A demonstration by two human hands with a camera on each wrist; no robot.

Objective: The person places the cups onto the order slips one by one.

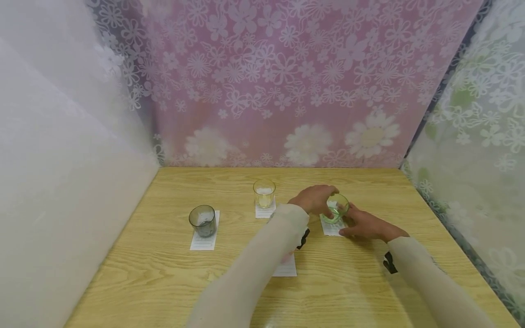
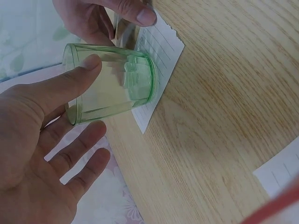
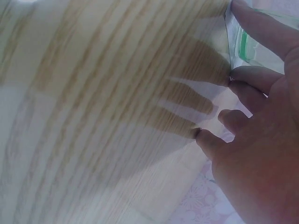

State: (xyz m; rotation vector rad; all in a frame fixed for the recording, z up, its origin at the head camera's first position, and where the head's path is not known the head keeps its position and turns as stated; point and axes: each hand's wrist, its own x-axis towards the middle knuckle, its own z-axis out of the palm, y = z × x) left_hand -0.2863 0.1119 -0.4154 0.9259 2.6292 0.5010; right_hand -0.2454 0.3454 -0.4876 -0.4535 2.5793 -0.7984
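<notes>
A clear green glass point(image 2: 110, 84) stands upright on a lined paper slip point(image 1: 331, 228) at the right of the table. My left hand point(image 1: 315, 199) holds the glass near its rim, thumb along one side and index finger behind it. The other fingers of that hand are spread beside the glass in the left wrist view. On the opposite side, my right hand point(image 1: 367, 224) lies low at the slip, its thumb point(image 2: 146, 17) resting at the paper's corner. The right wrist view shows the fingertips point(image 3: 238, 74) at the paper's edge, close to the glass's base.
A yellow glass point(image 1: 264, 195) stands on a paper slip at the back middle, and a grey glass point(image 1: 203, 222) on another at the left. A further paper slip point(image 1: 287, 268) is partly hidden by my left sleeve. Flower-patterned curtains point(image 1: 283, 91) border the wooden table.
</notes>
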